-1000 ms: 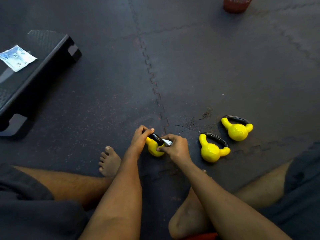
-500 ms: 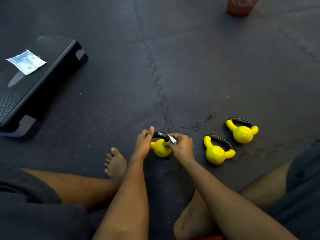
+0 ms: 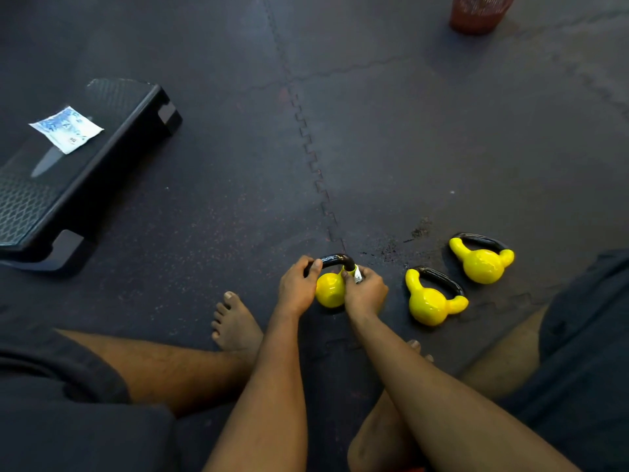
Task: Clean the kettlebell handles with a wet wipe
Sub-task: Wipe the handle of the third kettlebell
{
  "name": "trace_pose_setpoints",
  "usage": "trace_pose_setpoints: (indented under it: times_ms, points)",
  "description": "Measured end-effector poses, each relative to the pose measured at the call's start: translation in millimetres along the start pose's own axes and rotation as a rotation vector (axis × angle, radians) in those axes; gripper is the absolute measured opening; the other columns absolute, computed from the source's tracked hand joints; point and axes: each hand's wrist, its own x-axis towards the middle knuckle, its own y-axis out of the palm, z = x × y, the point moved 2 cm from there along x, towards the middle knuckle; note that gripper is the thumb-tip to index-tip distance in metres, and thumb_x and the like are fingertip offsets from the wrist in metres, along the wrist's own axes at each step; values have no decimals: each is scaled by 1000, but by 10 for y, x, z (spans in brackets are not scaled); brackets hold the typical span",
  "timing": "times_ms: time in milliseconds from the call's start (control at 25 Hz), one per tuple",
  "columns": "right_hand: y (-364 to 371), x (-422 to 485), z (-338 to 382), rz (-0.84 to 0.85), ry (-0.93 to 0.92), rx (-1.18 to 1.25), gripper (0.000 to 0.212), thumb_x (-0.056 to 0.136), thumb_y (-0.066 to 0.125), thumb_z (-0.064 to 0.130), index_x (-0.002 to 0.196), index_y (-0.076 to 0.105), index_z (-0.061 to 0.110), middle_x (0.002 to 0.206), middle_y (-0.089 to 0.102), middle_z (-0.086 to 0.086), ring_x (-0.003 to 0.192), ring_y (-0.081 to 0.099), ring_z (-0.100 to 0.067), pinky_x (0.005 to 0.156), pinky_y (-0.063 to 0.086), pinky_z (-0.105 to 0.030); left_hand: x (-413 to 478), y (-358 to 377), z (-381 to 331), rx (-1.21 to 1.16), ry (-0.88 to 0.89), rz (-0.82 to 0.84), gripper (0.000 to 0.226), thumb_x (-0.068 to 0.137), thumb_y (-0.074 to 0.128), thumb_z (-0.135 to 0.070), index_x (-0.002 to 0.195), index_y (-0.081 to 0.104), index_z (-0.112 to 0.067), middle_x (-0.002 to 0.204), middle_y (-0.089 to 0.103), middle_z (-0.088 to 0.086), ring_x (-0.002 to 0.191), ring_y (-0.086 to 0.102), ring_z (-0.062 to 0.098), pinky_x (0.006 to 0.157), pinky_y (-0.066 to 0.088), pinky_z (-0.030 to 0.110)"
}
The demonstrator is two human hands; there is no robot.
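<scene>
At the bottom edge, both forearms and the dark shorts (image 3: 68, 420) are cut off by the frame. One bare foot (image 3: 235, 321) is seen whole, while only the toes of the other are made out behind the right forearm.

Just beyond, the nearest kettlebell (image 3: 328, 294) is stood on the floor mat (image 3: 408, 148) between the hands. Its black handle (image 3: 335, 259) is gripped at the left end by the curled fingers of the left hand (image 3: 296, 287). The wet wipe (image 3: 357, 274) is pinched against the right end by the right hand (image 3: 366, 292), and most of it is hidden inside that grip.

A middle kettlebell (image 3: 430, 303) and a far kettlebell (image 3: 481, 264) are set just to the right, apart from each other. Open mat is left ahead and to the left.

Farther left, a black step platform (image 3: 85, 172) is cut by the frame edge. A blue-and-white packet (image 3: 66, 129) is laid on it, its print too small to be read. At the top edge a red basket (image 3: 476, 11) is cropped.

Compared with a second ago, more of the handle's arch is exposed between the hands.
</scene>
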Motion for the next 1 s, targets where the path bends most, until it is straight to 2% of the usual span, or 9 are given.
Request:
trace_pose_setpoints:
  times_ms: [160, 280, 440, 600, 720, 800, 920, 1000]
  points:
    - [63, -16, 48, 5, 128, -22, 28, 89, 63, 28, 112, 69, 14, 110, 71, -14, 107, 62, -34, 86, 48, -37, -85, -12, -91, -43, -8, -44, 27, 97, 51, -41, 102, 67, -20, 85, 63, -1, 84, 56, 16, 71, 36, 26]
    - [64, -46, 91, 39, 125, 73, 30, 89, 60, 26, 116, 68, 17, 113, 70, -10, 108, 61, -32, 88, 47, -36, -69, -28, -70, -63, -39, -29, 28, 96, 49, -44, 102, 66, -22, 86, 65, 0, 87, 58, 18, 74, 41, 29]
    - [127, -130, -38, 204, 91, 124, 42, 86, 52, 15, 126, 63, 21, 117, 69, -7, 108, 62, -27, 93, 50, -40, -56, -47, -15, -97, -66, -17, 29, 97, 46, -47, 100, 65, -25, 88, 66, 2, 90, 61, 20, 81, 48, 35]
    - [113, -45, 80, 174, 111, 272, 51, 87, 52, 6, 137, 55, 14, 133, 61, -3, 122, 57, -20, 104, 46, -36, -50, -45, -24, -98, -70, -17, 28, 97, 46, -47, 97, 64, -25, 86, 66, 3, 89, 61, 20, 81, 47, 36]
    - [117, -104, -16, 222, 84, 163, 49, 86, 51, 9, 133, 58, 20, 126, 66, -4, 113, 60, -21, 95, 49, -34, -52, -45, -32, -90, -73, -18, 28, 97, 46, -48, 98, 64, -27, 87, 66, 3, 88, 60, 20, 81, 47, 36]
    - [106, -103, -30, 192, 86, 143, 44, 87, 52, 11, 128, 62, 20, 121, 68, -7, 109, 61, -23, 91, 48, -34, -48, -33, -38, -90, -73, -8, 27, 97, 46, -48, 99, 63, -28, 88, 65, 3, 89, 60, 19, 81, 47, 37]
    - [80, -107, 26, 167, 51, 159, 51, 92, 51, 13, 143, 49, 21, 135, 60, -8, 121, 56, -24, 96, 43, -28, -50, -26, -48, -115, -85, -16, 26, 97, 46, -47, 96, 64, -28, 85, 66, 2, 87, 60, 19, 80, 48, 36]
    - [69, -179, -17, 229, -22, 58, 55, 96, 47, 16, 149, 37, 28, 133, 59, -13, 120, 56, -28, 88, 42, -26, -40, -19, -40, -123, -83, -31, 26, 96, 48, -46, 95, 65, -27, 83, 67, 4, 86, 61, 20, 80, 48, 36]
